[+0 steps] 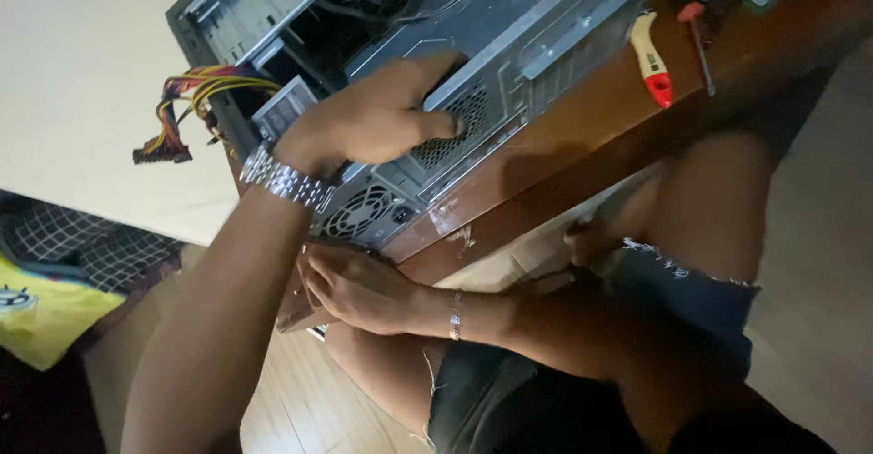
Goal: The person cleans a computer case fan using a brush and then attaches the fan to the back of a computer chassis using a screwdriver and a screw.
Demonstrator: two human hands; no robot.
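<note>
A grey computer case lies open on a brown wooden table, its rear panel facing me. My left hand, with a metal watch on the wrist, lies over the rear vent grille; the fingers wrap the case's back edge and the thumb presses on the mesh. Below it is the power supply fan. My right hand, with a thin bracelet on the wrist, is under the case's corner with its fingers curled around the table's edge.
A bundle of yellow and red wires with plugs hangs out of the case at left. A yellow-and-red handled tool and a red screwdriver lie on the table beyond the case. My legs in dark shorts are below the table.
</note>
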